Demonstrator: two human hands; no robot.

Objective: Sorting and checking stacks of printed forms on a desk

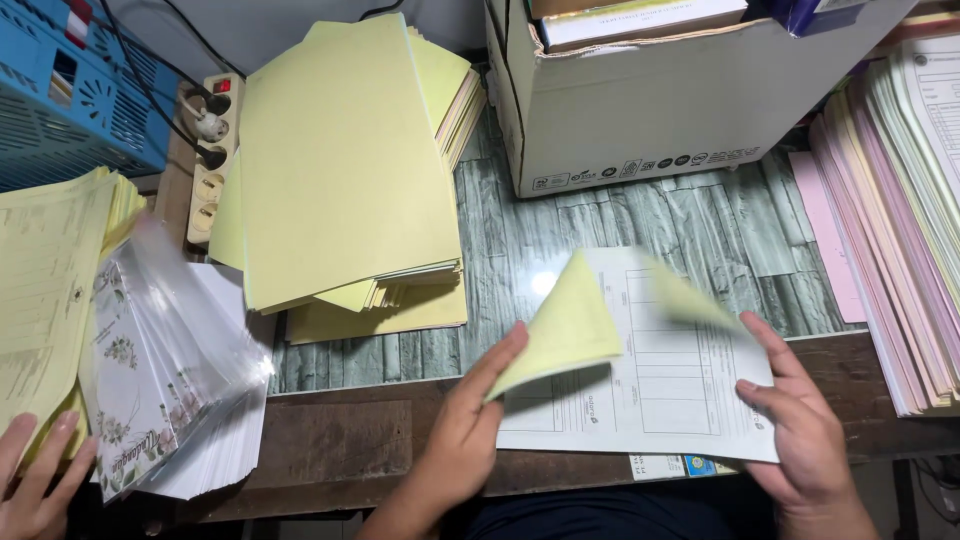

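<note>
A worn brown wooden desk (pixel 330 440) runs across the lower part of the view, its near edge at six o'clock. Over most of its top lies a covering with a grey-green plank pattern (pixel 620 225), which catches a small bright glare of overhead light (pixel 543 283) near the centre. At twelve o'clock a strip of plain pale grey wall (pixel 260 25) shows behind the desk. At five o'clock, below the desk's edge, a dim patch of floor (pixel 915 500) is too dark to make out.
</note>
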